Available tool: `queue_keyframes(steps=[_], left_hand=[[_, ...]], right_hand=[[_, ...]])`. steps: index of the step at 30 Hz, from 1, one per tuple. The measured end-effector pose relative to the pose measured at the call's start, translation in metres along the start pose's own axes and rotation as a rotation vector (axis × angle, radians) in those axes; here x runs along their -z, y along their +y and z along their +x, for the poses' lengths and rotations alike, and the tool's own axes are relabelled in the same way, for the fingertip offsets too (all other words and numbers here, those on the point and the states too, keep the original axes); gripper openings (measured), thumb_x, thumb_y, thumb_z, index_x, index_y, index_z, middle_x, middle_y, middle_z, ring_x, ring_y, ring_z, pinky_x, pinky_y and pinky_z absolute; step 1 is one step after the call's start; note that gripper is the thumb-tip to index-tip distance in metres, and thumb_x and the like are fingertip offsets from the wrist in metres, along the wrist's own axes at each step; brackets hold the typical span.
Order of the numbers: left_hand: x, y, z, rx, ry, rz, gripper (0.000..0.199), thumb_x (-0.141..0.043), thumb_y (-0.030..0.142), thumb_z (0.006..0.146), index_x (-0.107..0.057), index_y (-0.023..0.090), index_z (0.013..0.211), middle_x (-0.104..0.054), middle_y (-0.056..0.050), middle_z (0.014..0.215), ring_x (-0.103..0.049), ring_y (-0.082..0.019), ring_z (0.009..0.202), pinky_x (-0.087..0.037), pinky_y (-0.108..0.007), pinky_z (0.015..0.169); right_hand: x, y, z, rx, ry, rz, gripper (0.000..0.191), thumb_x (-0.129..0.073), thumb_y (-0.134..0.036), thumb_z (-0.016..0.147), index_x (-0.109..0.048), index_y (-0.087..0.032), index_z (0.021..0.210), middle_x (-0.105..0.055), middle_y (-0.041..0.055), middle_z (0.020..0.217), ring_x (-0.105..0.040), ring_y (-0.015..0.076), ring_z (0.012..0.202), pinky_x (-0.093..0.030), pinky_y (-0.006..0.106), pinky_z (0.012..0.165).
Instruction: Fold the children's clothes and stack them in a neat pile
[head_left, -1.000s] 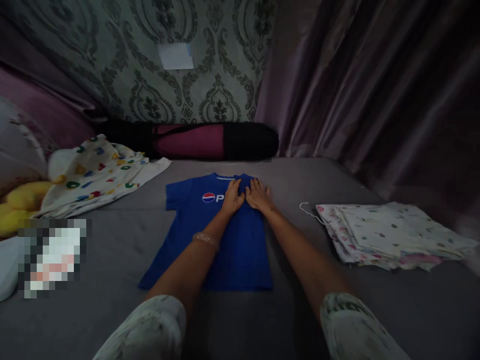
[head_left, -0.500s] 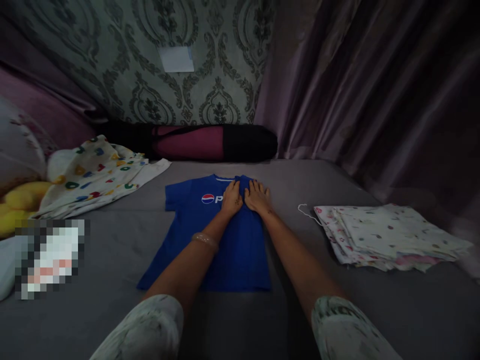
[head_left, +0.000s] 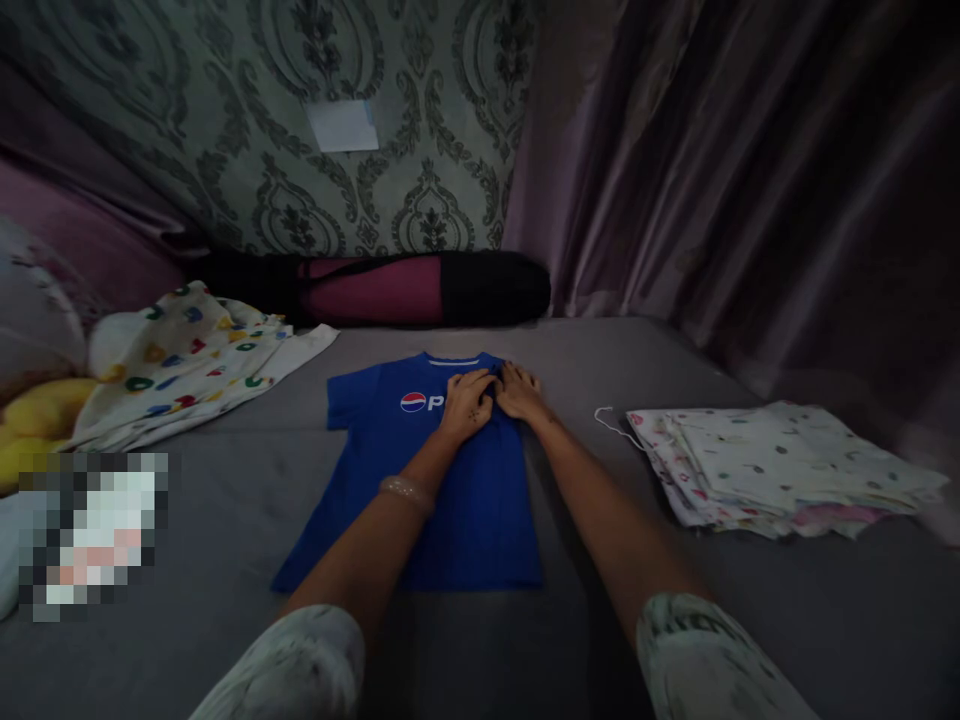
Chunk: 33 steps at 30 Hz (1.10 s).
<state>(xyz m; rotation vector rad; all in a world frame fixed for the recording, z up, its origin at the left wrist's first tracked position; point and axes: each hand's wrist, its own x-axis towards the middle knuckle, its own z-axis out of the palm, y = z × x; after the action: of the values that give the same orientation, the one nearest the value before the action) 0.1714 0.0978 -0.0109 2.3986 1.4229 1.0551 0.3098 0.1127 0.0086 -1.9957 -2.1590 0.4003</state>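
Note:
A blue T-shirt (head_left: pixel 442 500) with a round red, white and blue logo lies front up, its collar away from me. Its left sleeve is spread out; no sleeve sticks out on the right side. Near the right shoulder, my left hand (head_left: pixel 469 402) rests on the chest with bent fingers closed on the cloth, covering part of the white lettering. Close beside it, my right hand (head_left: pixel 520 392) lies on the right shoulder edge, palm down, fingers apart. Fingertips of both hands nearly meet, and the cloth beneath them is hidden.
The T-shirt lies on a grey bed sheet (head_left: pixel 600 370). Folded patterned clothes (head_left: pixel 780 460) are stacked at right, with a white cord. At left are a printed white garment (head_left: pixel 202 350) and a yellow plush thing (head_left: pixel 49 410). A black and maroon roll (head_left: pixel 367 288) lies along the wall.
My left hand has turned, its fingers bending rightward toward the right hand and uncovering the collar. My right hand's fingers have drawn in slightly. The T-shirt stays in place.

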Motion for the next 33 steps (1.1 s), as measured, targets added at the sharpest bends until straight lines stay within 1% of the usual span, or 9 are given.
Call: queue_keyframes(steps=[6, 11, 15, 18, 20, 24, 27, 30, 33], left_hand=[[0.001, 0.005, -0.001, -0.038, -0.042, 0.020, 0.040, -0.049, 0.010, 0.075, -0.069, 0.020, 0.109, -0.064, -0.011, 0.128, -0.058, -0.024, 0.118, -0.031, -0.047, 0.103], [0.003, 0.008, 0.000, -0.060, -0.094, 0.010, 0.027, -0.051, 0.011, 0.074, -0.072, 0.022, 0.088, -0.070, -0.006, 0.117, -0.061, -0.023, 0.109, -0.029, -0.048, 0.101], [0.007, 0.011, 0.000, -0.031, -0.105, 0.023, 0.020, -0.049, 0.010, 0.073, -0.066, 0.021, 0.073, -0.073, -0.005, 0.098, -0.062, -0.022, 0.096, -0.029, -0.048, 0.099], [0.009, 0.013, -0.001, -0.001, -0.094, 0.036, 0.020, -0.048, 0.009, 0.072, -0.064, 0.021, 0.077, -0.071, -0.004, 0.087, -0.062, -0.022, 0.090, -0.032, -0.046, 0.097], [0.008, 0.013, -0.001, 0.022, -0.086, 0.019, 0.022, -0.047, 0.009, 0.072, -0.064, 0.021, 0.082, -0.071, -0.004, 0.086, -0.062, -0.022, 0.090, -0.032, -0.046, 0.097], [0.013, 0.010, 0.005, 0.110, -0.041, -0.052, 0.036, -0.048, 0.010, 0.073, -0.066, 0.021, 0.102, -0.072, -0.005, 0.100, -0.063, -0.023, 0.097, -0.032, -0.047, 0.101], [0.028, 0.003, 0.010, 0.170, -0.026, -0.053, 0.048, -0.048, 0.012, 0.075, -0.061, 0.022, 0.120, -0.070, -0.006, 0.111, -0.062, -0.026, 0.108, -0.034, -0.046, 0.103], [0.049, -0.010, 0.006, 0.203, -0.063, 0.009, 0.051, -0.048, 0.015, 0.079, -0.056, 0.021, 0.129, -0.066, -0.009, 0.123, -0.057, -0.028, 0.118, -0.038, -0.045, 0.104], [0.069, -0.028, -0.016, 0.228, -0.150, 0.105, 0.047, -0.049, 0.022, 0.085, -0.053, 0.020, 0.131, -0.060, -0.014, 0.133, -0.052, -0.031, 0.126, -0.036, -0.048, 0.106]], right_hand=[[0.017, 0.028, 0.014, 0.089, -0.045, 0.089, 0.056, -0.034, -0.023, 0.092, -0.041, -0.027, 0.147, -0.035, -0.0008, 0.155, -0.034, 0.0269, 0.140, -0.025, 0.051, 0.114], [0.017, 0.039, 0.023, 0.105, -0.010, 0.147, 0.061, -0.040, -0.013, 0.083, -0.051, -0.028, 0.141, -0.050, -0.0036, 0.145, -0.046, 0.0249, 0.132, -0.032, 0.043, 0.113], [0.015, 0.040, 0.025, 0.085, 0.025, 0.154, 0.059, -0.041, -0.012, 0.082, -0.056, -0.031, 0.136, -0.054, -0.0046, 0.140, -0.051, 0.0247, 0.127, -0.033, 0.043, 0.112], [0.016, 0.039, 0.024, 0.063, 0.032, 0.160, 0.060, -0.042, -0.011, 0.081, -0.057, -0.031, 0.135, -0.056, -0.0046, 0.139, -0.053, 0.0240, 0.126, -0.033, 0.043, 0.112], [0.018, 0.038, 0.024, 0.050, 0.028, 0.171, 0.061, -0.043, -0.010, 0.079, -0.057, -0.031, 0.135, -0.057, -0.0043, 0.137, -0.054, 0.0240, 0.125, -0.035, 0.042, 0.111], [0.025, 0.032, 0.025, 0.059, 0.008, 0.236, 0.060, -0.038, -0.009, 0.081, -0.056, -0.024, 0.136, -0.061, -0.0007, 0.133, -0.057, 0.0212, 0.119, -0.041, 0.036, 0.105], [0.027, 0.022, 0.024, 0.045, 0.066, 0.249, 0.059, -0.034, -0.010, 0.084, -0.049, -0.015, 0.141, -0.060, 0.0057, 0.134, -0.057, 0.0188, 0.120, -0.041, 0.031, 0.103], [0.020, 0.006, 0.019, 0.031, 0.122, 0.153, 0.058, -0.032, -0.013, 0.088, -0.040, -0.009, 0.146, -0.047, 0.0115, 0.146, -0.044, 0.0193, 0.134, -0.032, 0.033, 0.110], [0.009, -0.013, 0.010, 0.027, 0.082, 0.070, 0.057, -0.028, -0.027, 0.096, -0.032, -0.005, 0.149, -0.031, 0.0156, 0.155, -0.026, 0.0257, 0.144, -0.021, 0.043, 0.116]])
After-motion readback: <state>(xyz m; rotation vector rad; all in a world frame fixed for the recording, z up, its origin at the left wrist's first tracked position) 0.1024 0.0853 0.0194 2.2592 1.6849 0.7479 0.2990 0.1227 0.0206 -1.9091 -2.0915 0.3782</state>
